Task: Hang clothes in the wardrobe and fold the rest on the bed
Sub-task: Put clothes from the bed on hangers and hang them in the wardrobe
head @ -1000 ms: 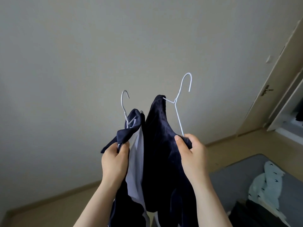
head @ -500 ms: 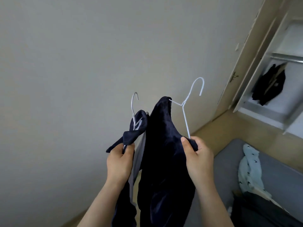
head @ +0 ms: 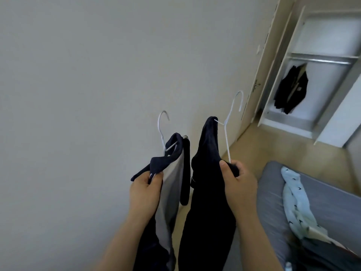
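Observation:
I hold two garments up in front of me, each on a white wire hanger. My left hand (head: pixel 145 190) grips a navy and grey garment (head: pixel 172 173) at the shoulder of its hanger (head: pixel 162 130). My right hand (head: pixel 238 182) grips a dark navy garment (head: pixel 207 173) together with the arm of a second hanger (head: pixel 232 112). The open wardrobe (head: pixel 320 75) stands at the upper right, with a metal rail (head: pixel 320 60) and one black garment (head: pixel 292 90) hanging on it. The grey bed (head: pixel 322 194) lies at the lower right.
A pale blue patterned garment (head: pixel 295 198) lies on the bed, with dark clothes (head: pixel 320 257) beside it at the bottom right. A plain wall fills the left. A door with a handle (head: pixel 256 86) stands left of the wardrobe. Wooden floor (head: pixel 273 149) runs between me and the wardrobe.
My view has swung right and down, bringing the open wardrobe and more of the bed into sight. Both hands keep the same hold on the hangered garments.

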`<act>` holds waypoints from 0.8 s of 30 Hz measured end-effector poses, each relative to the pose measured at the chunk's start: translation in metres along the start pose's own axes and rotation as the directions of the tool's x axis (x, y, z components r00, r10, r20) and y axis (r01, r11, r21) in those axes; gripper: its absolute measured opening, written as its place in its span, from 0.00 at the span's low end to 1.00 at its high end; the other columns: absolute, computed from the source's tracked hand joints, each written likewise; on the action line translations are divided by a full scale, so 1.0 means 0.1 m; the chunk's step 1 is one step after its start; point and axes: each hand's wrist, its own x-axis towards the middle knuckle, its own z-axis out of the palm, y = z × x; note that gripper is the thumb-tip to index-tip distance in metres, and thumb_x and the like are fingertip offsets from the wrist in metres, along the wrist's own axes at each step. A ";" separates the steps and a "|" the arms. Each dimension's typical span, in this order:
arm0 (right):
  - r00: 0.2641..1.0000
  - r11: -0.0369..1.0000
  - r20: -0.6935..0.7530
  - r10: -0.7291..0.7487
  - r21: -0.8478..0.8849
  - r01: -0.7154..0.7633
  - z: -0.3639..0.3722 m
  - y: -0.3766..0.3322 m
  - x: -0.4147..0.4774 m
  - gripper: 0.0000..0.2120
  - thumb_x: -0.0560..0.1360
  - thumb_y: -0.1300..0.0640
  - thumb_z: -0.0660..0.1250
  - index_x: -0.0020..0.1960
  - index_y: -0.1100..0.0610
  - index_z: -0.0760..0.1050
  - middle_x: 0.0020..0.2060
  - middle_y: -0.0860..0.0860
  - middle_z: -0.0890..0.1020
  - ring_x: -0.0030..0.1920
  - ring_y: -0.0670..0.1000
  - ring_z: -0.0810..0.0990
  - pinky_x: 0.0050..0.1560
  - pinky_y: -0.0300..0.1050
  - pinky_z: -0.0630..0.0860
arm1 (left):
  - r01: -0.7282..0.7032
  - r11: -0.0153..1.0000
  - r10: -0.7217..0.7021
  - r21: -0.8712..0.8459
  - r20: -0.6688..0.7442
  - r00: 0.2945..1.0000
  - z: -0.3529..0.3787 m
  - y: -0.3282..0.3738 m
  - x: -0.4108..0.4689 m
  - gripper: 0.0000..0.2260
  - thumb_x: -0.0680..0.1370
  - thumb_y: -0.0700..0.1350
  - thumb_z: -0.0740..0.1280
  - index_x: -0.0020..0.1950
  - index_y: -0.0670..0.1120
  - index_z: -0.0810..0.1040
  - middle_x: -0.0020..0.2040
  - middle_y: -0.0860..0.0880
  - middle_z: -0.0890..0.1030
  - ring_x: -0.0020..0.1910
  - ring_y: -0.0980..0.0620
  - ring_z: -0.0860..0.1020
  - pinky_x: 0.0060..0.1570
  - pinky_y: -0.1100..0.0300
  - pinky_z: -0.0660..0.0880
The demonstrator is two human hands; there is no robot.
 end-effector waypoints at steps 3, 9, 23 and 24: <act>0.997 0.999 -0.075 0.009 -0.039 -0.012 0.21 0.03 0.29 0.13 0.77 0.52 0.67 0.40 0.60 0.76 0.30 0.54 0.79 0.29 0.42 0.73 0.29 0.31 0.68 | -0.036 0.999 0.036 -0.003 0.074 0.997 0.14 -0.04 0.47 0.16 0.77 0.46 0.63 0.33 0.44 0.61 0.26 0.52 0.63 0.24 0.58 0.61 0.23 0.69 0.61; 0.962 0.980 -0.265 0.058 -0.169 -0.106 0.52 0.09 0.69 0.11 0.77 0.52 0.67 0.39 0.56 0.76 0.31 0.48 0.78 0.32 0.42 0.75 0.32 0.32 0.68 | -0.070 0.994 0.091 -0.080 0.296 0.951 0.49 -0.10 1.37 0.15 0.79 0.46 0.63 0.35 0.40 0.66 0.29 0.47 0.67 0.25 0.58 0.62 0.23 0.70 0.60; 0.841 0.923 -0.497 0.216 -0.176 -0.341 0.57 0.36 1.66 0.09 0.78 0.54 0.66 0.45 0.59 0.79 0.36 0.54 0.81 0.38 0.54 0.79 0.40 0.48 0.74 | -0.129 0.981 0.192 -0.144 0.646 0.739 1.95 -0.10 2.62 0.14 0.79 0.45 0.63 0.42 0.34 0.74 0.37 0.35 0.76 0.28 0.56 0.68 0.24 0.70 0.62; 0.835 0.920 -0.505 0.220 -0.178 -0.350 0.55 0.42 1.78 0.09 0.78 0.53 0.66 0.45 0.59 0.79 0.36 0.54 0.81 0.39 0.54 0.79 0.41 0.49 0.75 | -0.134 0.980 0.197 -0.145 0.654 0.731 2.09 -0.08 2.70 0.14 0.79 0.45 0.63 0.42 0.34 0.74 0.35 0.36 0.75 0.27 0.57 0.68 0.24 0.70 0.62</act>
